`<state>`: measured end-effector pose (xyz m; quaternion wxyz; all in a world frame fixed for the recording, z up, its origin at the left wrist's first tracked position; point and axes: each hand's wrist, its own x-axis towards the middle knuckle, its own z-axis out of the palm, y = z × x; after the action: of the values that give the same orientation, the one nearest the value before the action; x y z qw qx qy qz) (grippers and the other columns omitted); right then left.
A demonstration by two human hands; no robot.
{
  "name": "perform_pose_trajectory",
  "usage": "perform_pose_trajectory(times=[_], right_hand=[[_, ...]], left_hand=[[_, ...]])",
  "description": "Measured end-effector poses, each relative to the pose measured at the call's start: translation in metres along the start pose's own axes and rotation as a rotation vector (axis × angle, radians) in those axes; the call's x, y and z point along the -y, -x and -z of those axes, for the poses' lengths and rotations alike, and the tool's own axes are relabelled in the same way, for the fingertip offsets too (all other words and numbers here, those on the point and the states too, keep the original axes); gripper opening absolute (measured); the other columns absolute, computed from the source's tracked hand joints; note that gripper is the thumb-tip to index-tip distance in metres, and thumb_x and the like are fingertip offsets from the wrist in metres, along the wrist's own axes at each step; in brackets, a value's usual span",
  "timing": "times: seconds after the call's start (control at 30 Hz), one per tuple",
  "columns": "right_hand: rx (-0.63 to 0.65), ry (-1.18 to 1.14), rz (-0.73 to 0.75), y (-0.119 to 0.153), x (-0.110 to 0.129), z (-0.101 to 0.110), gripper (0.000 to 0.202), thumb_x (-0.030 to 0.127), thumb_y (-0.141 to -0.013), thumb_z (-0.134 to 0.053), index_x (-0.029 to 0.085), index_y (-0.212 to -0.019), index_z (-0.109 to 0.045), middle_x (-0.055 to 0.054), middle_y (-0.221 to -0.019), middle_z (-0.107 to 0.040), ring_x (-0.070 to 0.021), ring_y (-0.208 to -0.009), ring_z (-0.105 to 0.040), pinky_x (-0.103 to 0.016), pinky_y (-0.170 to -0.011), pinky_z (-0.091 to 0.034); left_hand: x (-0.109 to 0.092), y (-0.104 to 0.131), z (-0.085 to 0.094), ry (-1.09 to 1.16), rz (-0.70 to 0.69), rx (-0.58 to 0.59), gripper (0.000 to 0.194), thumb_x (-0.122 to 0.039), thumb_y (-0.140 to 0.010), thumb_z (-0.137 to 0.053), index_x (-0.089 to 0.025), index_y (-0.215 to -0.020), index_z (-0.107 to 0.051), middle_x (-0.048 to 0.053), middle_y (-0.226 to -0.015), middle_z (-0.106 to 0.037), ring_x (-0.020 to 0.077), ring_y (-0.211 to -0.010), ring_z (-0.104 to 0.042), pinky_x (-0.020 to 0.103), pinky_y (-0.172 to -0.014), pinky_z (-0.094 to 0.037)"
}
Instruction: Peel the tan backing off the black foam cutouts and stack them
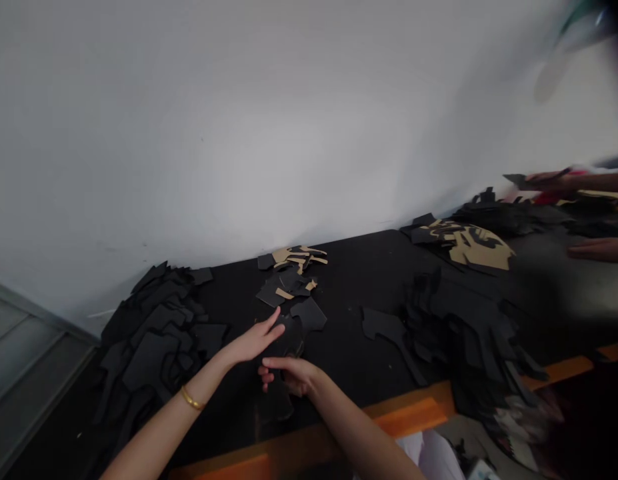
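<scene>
My left hand [255, 341], above a gold bracelet on the wrist, has its fingers stretched out and the thumb apart, against the left side of a black flat cut-out piece [289, 333]. My right hand [293, 375] is closed at the lower part of that piece, its fingers curled; part of the grip is hidden. The piece has an irregular outline with a wide upper end [311, 313] and a narrow lower end. Just beyond it lie black and tan scraps [289, 283] on the black table [346, 273].
Piles of black cut-outs lie at the left [159, 347] and right [453, 307]. More tan and black scraps [479, 247] sit near the pale wall [299, 133]. Another person's hand [543, 179] holds a dark piece at the far right. Orange tape [413, 413] runs along the table's front edge.
</scene>
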<state>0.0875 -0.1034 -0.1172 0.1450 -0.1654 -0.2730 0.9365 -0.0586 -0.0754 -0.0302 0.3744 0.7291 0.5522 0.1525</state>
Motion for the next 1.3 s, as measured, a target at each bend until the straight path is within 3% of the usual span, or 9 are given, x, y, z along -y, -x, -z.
perform_pose_trajectory(times=[0.13,0.27,0.37,0.53,0.73,0.83,0.93,1.07,1.3], right_hand=[[0.01,-0.045,0.022,-0.007,-0.002,0.003,0.044,0.04,-0.064,-0.077,0.014,-0.095,-0.059,0.005,-0.068,-0.055,-0.0104,-0.063,-0.058,-0.028,-0.073,-0.042],[0.045,-0.087,0.061,-0.004,0.0,-0.002,0.047,0.043,-0.068,-0.074,0.016,-0.103,-0.056,0.007,-0.063,-0.047,-0.0061,-0.054,-0.049,-0.026,-0.068,-0.042],[0.063,-0.117,0.116,-0.001,0.003,-0.005,0.049,0.042,-0.069,-0.074,0.019,-0.108,-0.053,0.009,-0.062,-0.043,-0.0037,-0.05,-0.04,-0.024,-0.068,-0.041],[0.076,-0.136,0.145,-0.002,0.004,-0.005,0.047,0.037,-0.072,-0.072,0.02,-0.111,-0.051,0.008,-0.063,-0.043,-0.0049,-0.051,-0.04,-0.025,-0.068,-0.04],[0.099,-0.154,0.104,-0.006,0.002,0.0,0.034,0.04,-0.07,-0.074,0.015,-0.081,-0.054,0.008,-0.058,-0.039,-0.0047,-0.052,-0.039,-0.021,-0.067,-0.039],[0.14,-0.17,0.02,-0.009,0.003,0.003,0.049,0.06,-0.069,-0.067,0.015,-0.064,-0.047,0.007,-0.054,-0.034,-0.0062,-0.053,-0.04,-0.019,-0.064,-0.038],[0.177,-0.272,0.005,-0.01,0.005,0.004,0.061,0.075,-0.071,-0.05,0.015,-0.063,-0.046,0.006,-0.055,-0.034,-0.0058,-0.053,-0.038,-0.018,-0.062,-0.037],[0.205,-0.32,-0.015,-0.009,0.004,0.001,0.068,0.081,-0.072,-0.036,0.014,-0.065,-0.047,0.006,-0.055,-0.034,-0.006,-0.051,-0.037,-0.018,-0.061,-0.038],[0.069,-0.152,0.129,-0.008,0.0,0.006,0.062,0.079,-0.066,-0.051,0.016,-0.068,-0.047,0.005,-0.057,-0.042,-0.0085,-0.056,-0.047,-0.022,-0.063,-0.039]], left_hand=[[0.02,-0.045,0.012,-0.185,0.135,-0.321,0.061,-0.046,-0.09,-0.03,-0.014,-0.142,-0.03,0.011,-0.144,-0.039,0.021,-0.133,-0.036,0.033,-0.108,-0.027],[0.036,-0.089,0.022,-0.25,0.308,-0.448,0.086,-0.054,-0.073,-0.057,-0.003,-0.138,-0.032,0.029,-0.14,-0.036,0.0421,-0.131,-0.03,0.055,-0.103,-0.024],[0.042,-0.106,0.019,-0.236,0.361,-0.523,0.099,-0.053,-0.054,-0.074,-0.006,-0.133,-0.037,0.031,-0.135,-0.04,0.0473,-0.129,-0.029,0.059,-0.1,-0.023],[0.045,-0.108,0.018,-0.069,0.328,-0.644,0.094,-0.029,-0.04,-0.085,-0.011,-0.122,-0.042,0.025,-0.129,-0.046,0.041,-0.124,-0.039,0.052,-0.098,-0.031],[0.033,-0.073,0.067,0.295,0.202,-0.787,0.064,-0.021,-0.067,-0.071,-0.017,-0.121,-0.036,0.012,-0.115,-0.056,0.0186,-0.101,-0.059,0.033,-0.087,-0.046],[0.016,-0.037,0.102,0.544,0.095,-0.679,0.04,-0.028,-0.073,-0.068,-0.02,-0.107,-0.048,0.004,-0.097,-0.063,0.0122,-0.082,-0.063,0.025,-0.075,-0.05],[-0.002,-0.004,0.112,0.814,0.036,-0.362,0.04,-0.029,-0.063,-0.076,-0.018,-0.097,-0.058,0.002,-0.084,-0.065,0.0129,-0.07,-0.063,0.024,-0.065,-0.051],[-0.02,0.008,0.08,0.587,0.082,0.003,0.042,-0.024,-0.062,-0.077,-0.016,-0.101,-0.063,-0.001,-0.073,-0.063,0.0105,-0.064,-0.059,0.02,-0.059,-0.044],[-0.028,-0.014,0.034,0.442,0.083,0.041,0.049,-0.028,-0.062,-0.075,-0.016,-0.106,-0.058,-0.004,-0.065,-0.061,0.0122,-0.059,-0.057,0.023,-0.058,-0.042]])
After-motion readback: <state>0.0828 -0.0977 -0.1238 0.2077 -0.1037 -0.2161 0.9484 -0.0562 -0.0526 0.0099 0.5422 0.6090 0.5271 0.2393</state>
